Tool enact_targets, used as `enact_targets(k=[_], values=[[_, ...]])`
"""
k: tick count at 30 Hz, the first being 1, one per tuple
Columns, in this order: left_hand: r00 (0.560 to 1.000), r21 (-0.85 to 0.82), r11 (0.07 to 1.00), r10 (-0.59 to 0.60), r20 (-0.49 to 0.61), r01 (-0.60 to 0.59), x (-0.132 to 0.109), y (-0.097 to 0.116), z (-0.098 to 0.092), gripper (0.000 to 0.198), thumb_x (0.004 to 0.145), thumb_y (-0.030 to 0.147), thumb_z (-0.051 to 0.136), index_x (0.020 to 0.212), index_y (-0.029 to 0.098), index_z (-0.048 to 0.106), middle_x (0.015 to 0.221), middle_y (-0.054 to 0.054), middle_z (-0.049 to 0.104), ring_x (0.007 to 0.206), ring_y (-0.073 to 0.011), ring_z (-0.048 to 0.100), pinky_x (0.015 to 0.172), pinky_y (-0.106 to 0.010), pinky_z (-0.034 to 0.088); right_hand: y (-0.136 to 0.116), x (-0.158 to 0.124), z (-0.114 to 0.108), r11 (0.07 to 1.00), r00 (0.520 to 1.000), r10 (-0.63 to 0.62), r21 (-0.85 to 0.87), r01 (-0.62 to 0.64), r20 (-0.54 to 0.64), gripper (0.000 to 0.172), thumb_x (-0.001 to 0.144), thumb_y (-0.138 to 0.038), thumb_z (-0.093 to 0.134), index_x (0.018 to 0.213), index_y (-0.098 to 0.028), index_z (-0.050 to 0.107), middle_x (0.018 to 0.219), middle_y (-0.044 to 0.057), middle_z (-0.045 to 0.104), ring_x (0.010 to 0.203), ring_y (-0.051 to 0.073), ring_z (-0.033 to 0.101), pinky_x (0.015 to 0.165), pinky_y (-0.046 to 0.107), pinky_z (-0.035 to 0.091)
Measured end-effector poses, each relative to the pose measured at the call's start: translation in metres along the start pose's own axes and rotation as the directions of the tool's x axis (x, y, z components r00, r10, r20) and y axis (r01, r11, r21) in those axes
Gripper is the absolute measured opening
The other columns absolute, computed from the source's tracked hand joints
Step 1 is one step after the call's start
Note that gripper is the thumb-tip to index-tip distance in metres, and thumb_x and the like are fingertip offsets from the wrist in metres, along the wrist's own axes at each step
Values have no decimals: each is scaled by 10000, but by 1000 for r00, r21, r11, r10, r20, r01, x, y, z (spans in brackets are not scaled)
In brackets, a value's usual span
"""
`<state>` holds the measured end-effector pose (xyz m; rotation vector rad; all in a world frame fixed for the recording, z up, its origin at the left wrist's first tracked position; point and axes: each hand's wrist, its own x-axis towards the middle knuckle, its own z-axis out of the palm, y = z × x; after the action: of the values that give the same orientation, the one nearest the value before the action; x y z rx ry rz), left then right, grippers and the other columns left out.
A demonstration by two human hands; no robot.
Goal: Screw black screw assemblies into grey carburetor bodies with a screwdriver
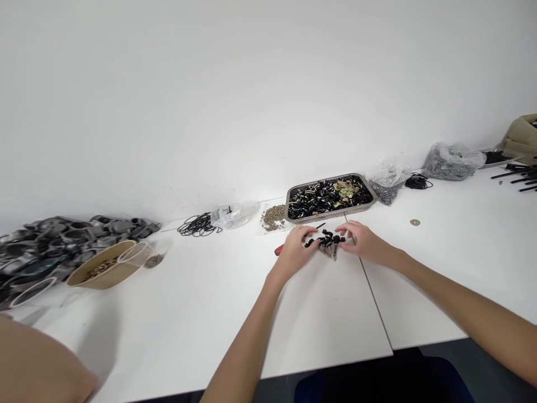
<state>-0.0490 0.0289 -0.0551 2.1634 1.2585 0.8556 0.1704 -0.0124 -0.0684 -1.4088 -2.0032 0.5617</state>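
Just in front of the metal tray, my left hand (296, 246) and my right hand (359, 240) curve around a small heap of black plastic parts with metal screws (328, 242). Both hands have thumb and fingers apart, and their tips touch the heap's left and right sides. Some screws point toward me. A red handle (278, 250) sticks out beyond my left hand, and a thin dark shaft (321, 225) shows on its other side; together they look like a screwdriver, its middle hidden by the hand.
The metal tray (331, 215) holds black parts and brass-coloured discs. Small brass pieces (273, 217) lie to its left. One disc (415, 222) lies right. Bags (453, 161) line the wall. Grey parts (84, 229) and a tan container (121, 274) stand left, near another person's arm (42, 358).
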Motion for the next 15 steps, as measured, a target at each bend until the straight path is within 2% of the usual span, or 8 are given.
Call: enact_targets(k=[2, 4, 7, 11, 15], values=[[993, 89, 989, 112, 41, -115, -3, -1, 8, 285, 772, 266, 670, 1050, 200, 667, 1007, -59, 636, 977, -221, 560, 871, -368, 474, -3, -2, 3, 990, 989, -141, -10, 142, 36, 437, 807, -316, 621, 1226, -213, 550, 1198, 100, 593, 1130, 258, 523, 936, 411, 445], [985, 125, 981, 139, 98, -151, -6, -1, 13, 296, 784, 249, 672, 1078, 211, 664, 1025, -60, 641, 1035, -244, 542, 914, -401, 458, -7, -4, 4, 976, 973, -215, -26, 218, 85, 514, 811, -327, 638, 1298, -238, 502, 1279, 97, 555, 1222, 271, 463, 1020, 456, 388], [985, 143, 981, 109, 134, -129, -6, 1, 16, 249, 807, 206, 641, 1053, 217, 675, 1007, -54, 658, 1027, -249, 558, 926, -412, 453, -9, -5, 4, 972, 968, -225, -46, 231, 114, 505, 834, -316, 615, 1320, -252, 493, 1309, 96, 540, 1254, 273, 445, 1044, 471, 368], [984, 110, 991, 55, 167, -74, -3, 4, 10, 201, 839, 152, 566, 981, 211, 695, 985, -53, 678, 991, -229, 598, 905, -373, 476, -3, -3, 4, 977, 974, -200, -50, 206, 107, 398, 839, -263, 587, 1235, -233, 557, 1227, 98, 579, 1174, 264, 509, 1002, 460, 408], [986, 119, 992, 18, 165, -38, -2, 2, 6, 196, 837, 150, 560, 944, 216, 710, 964, -48, 694, 959, -224, 623, 886, -361, 491, 1, -3, 2, 976, 974, -204, -55, 210, 97, 366, 829, -225, 566, 1195, -224, 572, 1183, 95, 593, 1133, 254, 533, 972, 436, 431]])
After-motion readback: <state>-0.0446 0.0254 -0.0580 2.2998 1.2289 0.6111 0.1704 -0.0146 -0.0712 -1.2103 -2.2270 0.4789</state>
